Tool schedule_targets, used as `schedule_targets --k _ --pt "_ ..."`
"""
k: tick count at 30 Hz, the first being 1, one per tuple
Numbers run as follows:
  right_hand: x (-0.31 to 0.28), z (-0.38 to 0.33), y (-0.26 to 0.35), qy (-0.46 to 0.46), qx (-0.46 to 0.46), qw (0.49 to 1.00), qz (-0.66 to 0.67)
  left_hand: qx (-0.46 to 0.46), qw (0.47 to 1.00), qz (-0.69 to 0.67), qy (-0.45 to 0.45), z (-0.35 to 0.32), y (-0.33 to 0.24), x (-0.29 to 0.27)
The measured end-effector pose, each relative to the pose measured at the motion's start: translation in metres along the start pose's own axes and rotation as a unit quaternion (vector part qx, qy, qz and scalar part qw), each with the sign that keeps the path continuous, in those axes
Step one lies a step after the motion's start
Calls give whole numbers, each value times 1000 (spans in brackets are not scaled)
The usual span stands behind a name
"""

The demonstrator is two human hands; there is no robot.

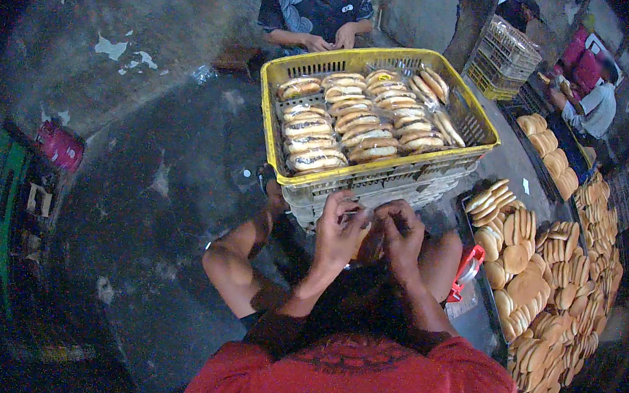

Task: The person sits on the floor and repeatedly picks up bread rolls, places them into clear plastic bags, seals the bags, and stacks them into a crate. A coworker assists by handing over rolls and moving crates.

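Note:
My left hand [338, 232] and my right hand [401, 236] are raised close together in front of my lap, fingers bent inward. Between them shows a brownish thing [371, 244], mostly hidden by the fingers and too dim to name. Just beyond my hands stands a yellow-rimmed plastic crate [268, 111] on top of a stack of grey crates. Filled buns [356, 118] in clear plastic wrappers lie in it in rows, with several on edge along its right side. By my right knee sits a red tape dispenser [465, 273] with a pale roll.
To my right, dark trays and piles of unwrapped buns [525, 287] reach far back. A co-worker [318, 12] sits beyond the crate, hands together. Another person [595, 104] sits at the far right near stacked crates [507, 53]. A pink bag [60, 145] lies at the left.

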State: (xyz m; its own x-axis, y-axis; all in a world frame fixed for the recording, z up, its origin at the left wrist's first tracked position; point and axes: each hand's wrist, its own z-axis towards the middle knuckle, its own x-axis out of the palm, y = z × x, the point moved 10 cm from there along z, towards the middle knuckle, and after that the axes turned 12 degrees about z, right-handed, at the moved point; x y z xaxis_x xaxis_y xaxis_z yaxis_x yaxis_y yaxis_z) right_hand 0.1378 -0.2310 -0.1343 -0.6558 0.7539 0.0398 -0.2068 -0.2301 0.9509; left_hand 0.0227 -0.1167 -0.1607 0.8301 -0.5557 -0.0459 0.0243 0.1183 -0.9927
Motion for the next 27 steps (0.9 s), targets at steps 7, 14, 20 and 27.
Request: schedule_targets --k 7,14,20,27 --pt "-7 0 9 -19 -1 999 37 107 989 102 7 -5 -17 10" --pt "1 6 16 53 -66 987 -137 159 972 173 -24 -6 -31 10" --pt "-6 7 11 19 -53 998 1 130 984 124 11 1 -27 17" --pt "-39 -15 -5 -68 -3 986 151 66 995 69 34 -18 -19 57"
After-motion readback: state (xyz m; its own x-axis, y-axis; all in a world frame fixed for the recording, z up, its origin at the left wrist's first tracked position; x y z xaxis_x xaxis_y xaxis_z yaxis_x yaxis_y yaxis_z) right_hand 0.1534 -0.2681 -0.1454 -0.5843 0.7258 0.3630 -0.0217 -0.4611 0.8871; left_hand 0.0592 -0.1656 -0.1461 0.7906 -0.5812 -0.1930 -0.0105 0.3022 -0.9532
